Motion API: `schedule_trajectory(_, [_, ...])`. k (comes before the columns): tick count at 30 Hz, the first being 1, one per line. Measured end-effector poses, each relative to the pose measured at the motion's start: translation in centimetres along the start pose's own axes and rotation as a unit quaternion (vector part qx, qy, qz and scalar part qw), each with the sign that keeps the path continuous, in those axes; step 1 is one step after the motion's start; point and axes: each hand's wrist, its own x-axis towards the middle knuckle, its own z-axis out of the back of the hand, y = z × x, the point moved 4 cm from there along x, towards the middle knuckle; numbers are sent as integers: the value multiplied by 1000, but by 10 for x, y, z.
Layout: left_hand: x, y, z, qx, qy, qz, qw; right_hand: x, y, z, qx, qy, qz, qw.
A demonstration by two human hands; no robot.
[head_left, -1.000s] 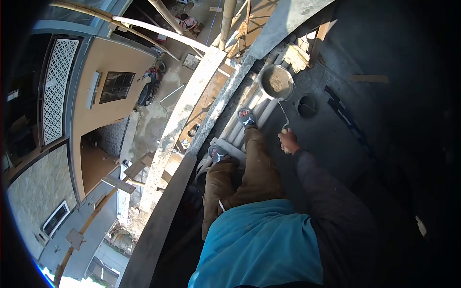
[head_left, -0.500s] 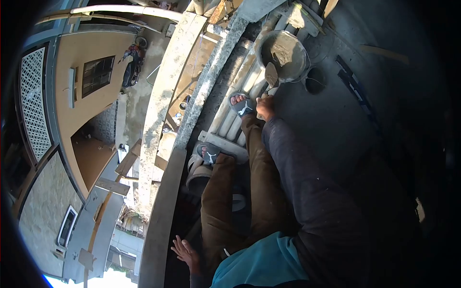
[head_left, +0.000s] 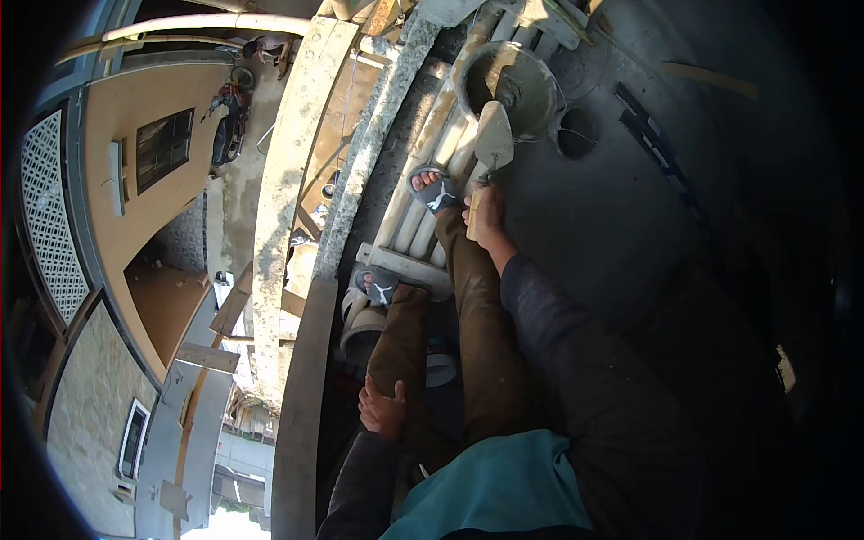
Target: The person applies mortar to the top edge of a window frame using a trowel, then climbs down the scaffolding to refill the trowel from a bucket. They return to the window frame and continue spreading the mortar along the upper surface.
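My right hand (head_left: 487, 218) is wrapped round the wooden handle of a trowel (head_left: 494, 139). The blade points away from me, its tip overlapping the near rim of a bucket (head_left: 465, 97). Grey wet mortar (head_left: 511, 93) lies inside the bucket, partly in shade. Beside my lower leg, my left hand (head_left: 383, 410) is empty, its thumb apart from the slightly bent fingers. My sandalled feet (head_left: 435, 189) stand on a platform of bamboo poles (head_left: 425, 232).
A smaller dark bucket (head_left: 575, 133) stands right of the mortar bucket. Left of my feet run a rough concrete beam (head_left: 364, 180) and a pale ledge (head_left: 286, 193), with a drop beyond to a yard holding a motorcycle (head_left: 230, 121). Another person (head_left: 270, 49) is at the far upper left.
My right hand has drawn the trowel slightly back and turned it, so the blade's broad face shows. My left hand has moved from beside the ledge to my leg. Another person has come into view.
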Motion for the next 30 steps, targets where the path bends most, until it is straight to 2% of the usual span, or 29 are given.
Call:
schedule_trajectory(3, [6,3,0,8,-6,-3,1000,45,15,-20,175,95,-99,975])
schedule_trajectory(4, [6,4,-1,12,-10,-3,1000,50,13,-23,174,93,-102,975])
schedule_trajectory(6, [4,3,0,12,-4,-3,1000,45,6,-34,260,153,-180,936])
schedule_trajectory(7, [7,0,2,5,-6,-5,1000,31,-3,-29,236,172,-222,930])
schedule_trajectory(9, [8,-3,1,2,-4,-1,1000,-22,6,-3,81,175,-214,958])
schedule_trajectory(10, [7,-4,1,0,-2,3,1000,-37,13,8,78,173,-214,958])
schedule_trajectory(12, [6,-6,1,-3,-4,0,1000,-41,40,37,-82,76,-73,991])
schedule_trajectory(13, [6,-7,1,0,-5,-1,1000,-29,56,48,-145,70,19,987])
schedule_trajectory(14, [7,-7,1,-2,-5,0,1000,-8,73,55,-220,37,149,963])
schedule_trajectory(15, [7,-7,1,1,-4,6,1000,10,95,64,-341,22,102,934])
schedule_trajectory(16, [8,-6,0,4,-3,12,1000,23,125,66,-596,-83,162,782])
schedule_trajectory(17, [8,-3,-1,4,-1,15,1000,46,137,68,-640,-102,162,744])
schedule_trajectory(20, [9,0,-5,3,-12,11,1000,109,167,68,-727,-135,180,649])
schedule_trajectory(23, [9,-2,-5,1,-23,27,999,146,183,57,-733,-143,164,645])
schedule_trajectory(27, [8,-4,-5,10,-43,5,999,194,173,54,-746,-135,147,636])
schedule_trajectory(29, [9,-6,-5,16,-52,3,999,218,158,56,-721,-95,208,654])
schedule_trajectory(30, [9,-6,-6,14,-44,7,999,221,156,63,-721,-94,207,655])
